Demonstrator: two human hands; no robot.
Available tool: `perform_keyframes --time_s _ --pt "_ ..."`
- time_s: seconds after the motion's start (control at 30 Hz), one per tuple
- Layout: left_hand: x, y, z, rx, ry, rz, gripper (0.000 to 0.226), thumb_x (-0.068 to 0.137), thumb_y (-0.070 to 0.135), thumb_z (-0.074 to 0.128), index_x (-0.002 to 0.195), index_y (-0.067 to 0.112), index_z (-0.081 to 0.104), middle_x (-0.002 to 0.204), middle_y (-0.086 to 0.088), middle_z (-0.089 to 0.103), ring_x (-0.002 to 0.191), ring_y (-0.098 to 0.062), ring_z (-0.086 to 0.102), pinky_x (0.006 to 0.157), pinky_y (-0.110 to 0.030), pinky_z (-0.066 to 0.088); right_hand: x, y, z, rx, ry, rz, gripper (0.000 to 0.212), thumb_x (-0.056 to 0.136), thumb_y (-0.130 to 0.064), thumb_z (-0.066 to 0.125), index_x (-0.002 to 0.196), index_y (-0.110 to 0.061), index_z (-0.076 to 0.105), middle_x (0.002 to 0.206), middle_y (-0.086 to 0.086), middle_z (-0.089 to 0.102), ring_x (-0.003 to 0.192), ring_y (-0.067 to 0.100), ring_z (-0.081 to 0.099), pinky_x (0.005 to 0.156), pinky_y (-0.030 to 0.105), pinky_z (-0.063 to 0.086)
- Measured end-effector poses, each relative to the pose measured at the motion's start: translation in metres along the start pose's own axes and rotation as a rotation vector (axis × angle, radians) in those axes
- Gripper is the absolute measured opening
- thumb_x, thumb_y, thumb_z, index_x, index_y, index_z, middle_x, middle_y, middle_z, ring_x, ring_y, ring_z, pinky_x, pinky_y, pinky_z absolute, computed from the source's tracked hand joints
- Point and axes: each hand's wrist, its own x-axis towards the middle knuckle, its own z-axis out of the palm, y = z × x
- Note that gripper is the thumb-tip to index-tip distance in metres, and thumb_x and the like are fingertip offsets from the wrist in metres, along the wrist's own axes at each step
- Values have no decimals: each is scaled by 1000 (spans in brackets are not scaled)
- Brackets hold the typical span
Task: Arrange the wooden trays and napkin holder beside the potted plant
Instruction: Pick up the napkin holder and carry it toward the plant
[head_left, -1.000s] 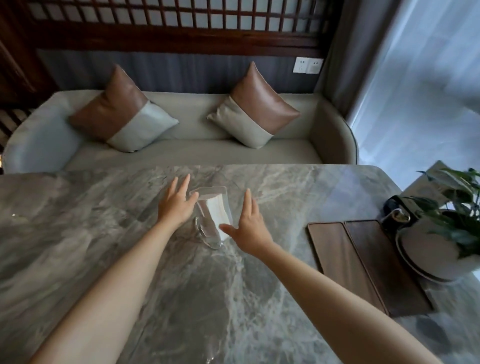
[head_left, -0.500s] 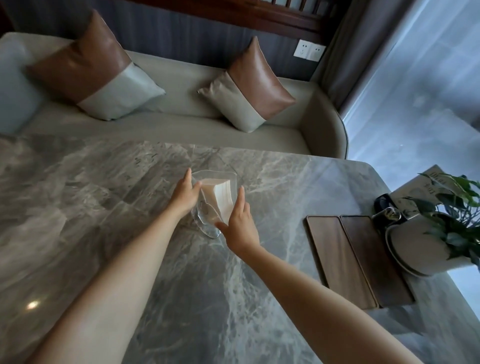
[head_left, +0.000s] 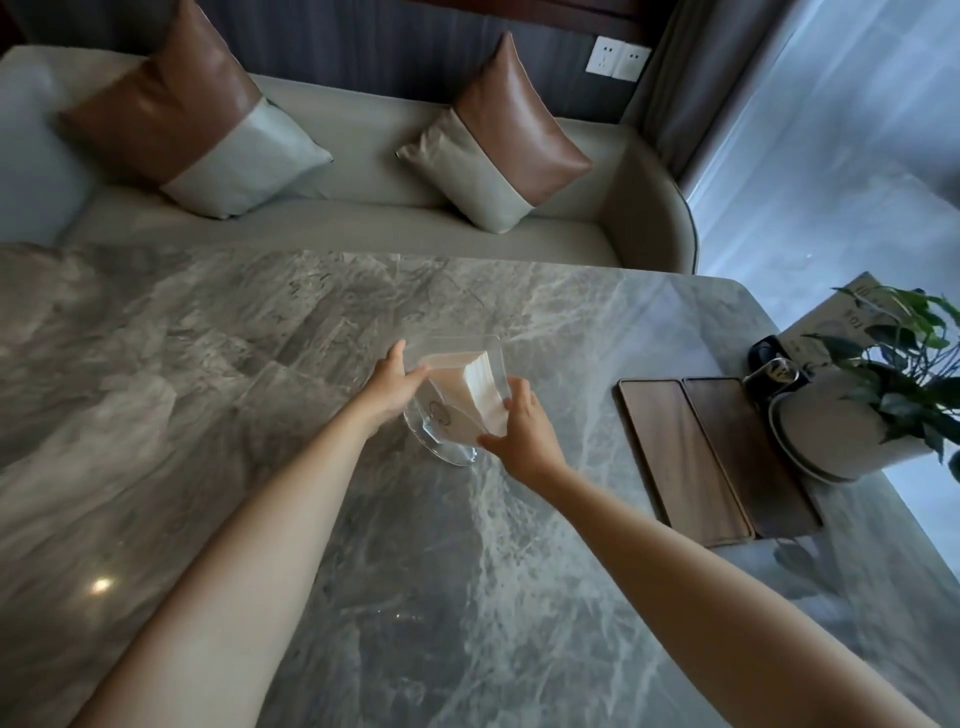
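Observation:
A clear napkin holder (head_left: 457, 395) with a stack of white napkins stands on its round base in the middle of the grey marble table (head_left: 260, 364). My left hand (head_left: 389, 384) presses its left side and my right hand (head_left: 524, 426) grips its right side. Two dark wooden trays lie side by side at the right: the lighter one (head_left: 680, 457) nearer me, the darker one (head_left: 748, 447) against the plant. The potted plant (head_left: 852, 415), green leaves in a white pot on a saucer, stands at the table's right edge.
A small dark object with a ring (head_left: 774, 358) and a printed card (head_left: 841, 317) sit behind the pot. Beyond the table's far edge is a grey sofa (head_left: 363, 218) with two brown and grey cushions. The floor drops away on the right.
Both hands have closed in from open beside the napkin holder to holding it on both sides. The view has tilted down and shifted.

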Motion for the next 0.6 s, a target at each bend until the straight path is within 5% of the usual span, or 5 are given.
perform_keyframes --time_s 0.23,0.43,0.6 --pt "-60 -8 15 97 -57 13 65 92 21 55 146 4 22 141 -25 42 129 -34 45 107 -37 35 -51 27 -9 -39 -41 -29 69 76 -11 70 132 -6 30 129 17 49 111 31 52 94 43 46" --pt "-109 -19 39 92 -25 43 57 91 21 57 138 2 33 123 -17 53 114 -28 51 85 -22 33 -96 48 -15 -4 -46 -34 72 77 -8 69 137 -8 29 130 16 48 114 25 48 88 25 39" --pt "-127 -33 54 102 -35 58 59 88 21 62 136 1 35 112 -9 57 101 -19 48 85 -22 32 -129 67 -18 -17 -41 -63 72 78 -12 68 138 -11 29 130 13 49 114 20 49 90 22 39"
